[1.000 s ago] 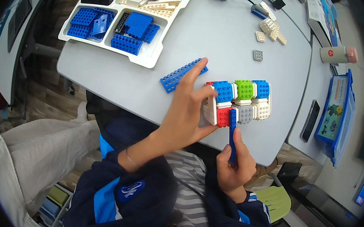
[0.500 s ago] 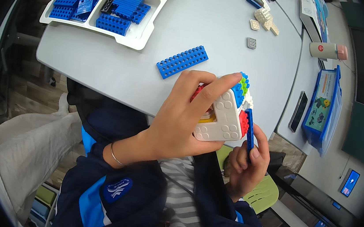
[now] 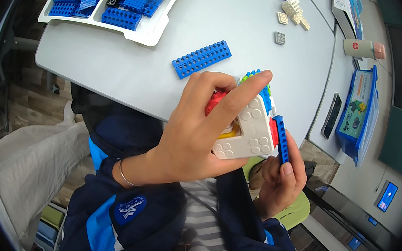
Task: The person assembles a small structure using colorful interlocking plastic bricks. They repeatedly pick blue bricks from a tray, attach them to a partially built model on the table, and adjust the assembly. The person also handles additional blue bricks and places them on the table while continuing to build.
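My left hand [image 3: 189, 124] is wrapped round a toy-brick assembly with a white studded body [image 3: 246, 137], its index finger stretched along the upper edge. Red, yellow, blue and green parts show on the assembly; much of it is hidden behind the fingers. My right hand [image 3: 281, 180] pinches a narrow blue beam with holes [image 3: 282, 139] between thumb and fingers. The beam stands against a red piece [image 3: 274, 132] on the assembly's right side; whether they are joined I cannot tell. A wider blue studded brick [image 3: 201, 59] lies on the table beyond my left hand.
At the far left a white tray [image 3: 144, 36] holds blue bricks in compartments. White pieces [image 3: 294, 12] and a grey brick [image 3: 279, 38] lie farther off. Along the right are a bottle [image 3: 363, 48], a phone [image 3: 331, 115] and a blue box [image 3: 359, 110]. The table [image 3: 119, 68] ends near my body.
The assembly has turned slightly, showing less of its coloured top. The blue beam has turned, so its row of holes now shows, and it sits close against the red piece.
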`<action>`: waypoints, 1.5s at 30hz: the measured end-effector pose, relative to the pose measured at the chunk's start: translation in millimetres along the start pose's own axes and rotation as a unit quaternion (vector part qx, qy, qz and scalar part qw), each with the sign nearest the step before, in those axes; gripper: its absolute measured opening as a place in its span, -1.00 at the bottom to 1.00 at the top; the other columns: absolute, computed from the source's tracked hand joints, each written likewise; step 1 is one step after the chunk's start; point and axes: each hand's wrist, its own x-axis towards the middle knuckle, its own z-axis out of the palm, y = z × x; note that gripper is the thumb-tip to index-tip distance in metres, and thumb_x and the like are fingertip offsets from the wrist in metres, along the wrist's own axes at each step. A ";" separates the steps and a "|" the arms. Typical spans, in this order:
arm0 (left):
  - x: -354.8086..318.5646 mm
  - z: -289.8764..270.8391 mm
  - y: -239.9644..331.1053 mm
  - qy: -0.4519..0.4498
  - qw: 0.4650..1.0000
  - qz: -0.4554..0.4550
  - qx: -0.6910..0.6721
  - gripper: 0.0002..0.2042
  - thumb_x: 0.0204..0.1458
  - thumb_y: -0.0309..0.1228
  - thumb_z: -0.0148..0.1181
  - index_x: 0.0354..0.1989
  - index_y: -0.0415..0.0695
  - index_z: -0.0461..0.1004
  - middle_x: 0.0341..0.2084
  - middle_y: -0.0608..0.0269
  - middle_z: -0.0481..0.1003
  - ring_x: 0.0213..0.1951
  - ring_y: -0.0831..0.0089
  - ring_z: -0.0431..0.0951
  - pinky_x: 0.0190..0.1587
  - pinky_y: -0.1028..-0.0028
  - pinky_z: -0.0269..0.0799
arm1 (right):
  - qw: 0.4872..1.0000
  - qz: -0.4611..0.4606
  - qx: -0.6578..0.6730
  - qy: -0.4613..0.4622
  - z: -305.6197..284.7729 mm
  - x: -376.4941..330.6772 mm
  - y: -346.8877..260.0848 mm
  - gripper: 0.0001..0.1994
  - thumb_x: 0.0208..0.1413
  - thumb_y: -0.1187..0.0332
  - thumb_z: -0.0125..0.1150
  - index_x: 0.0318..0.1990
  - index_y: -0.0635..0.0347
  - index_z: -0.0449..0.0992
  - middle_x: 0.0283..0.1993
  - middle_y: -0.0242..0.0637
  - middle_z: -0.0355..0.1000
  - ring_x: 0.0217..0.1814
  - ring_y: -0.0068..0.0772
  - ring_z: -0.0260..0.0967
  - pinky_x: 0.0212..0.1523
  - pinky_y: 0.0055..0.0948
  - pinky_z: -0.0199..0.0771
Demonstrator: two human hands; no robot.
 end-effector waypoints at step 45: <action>4.1 -7.1 -1.7 -0.032 0.997 0.019 0.062 0.00 -0.49 -0.55 0.55 0.35 -0.36 0.29 0.19 -0.04 0.44 -0.05 0.22 0.47 -0.08 0.40 0.47 | 0.999 -0.032 -0.037 -0.006 -7.8 1.7 -1.0 -0.38 0.32 0.07 0.13 0.24 0.58 0.43 -0.54 -0.53 0.22 -0.58 -0.73 0.03 -0.52 -0.57 -0.09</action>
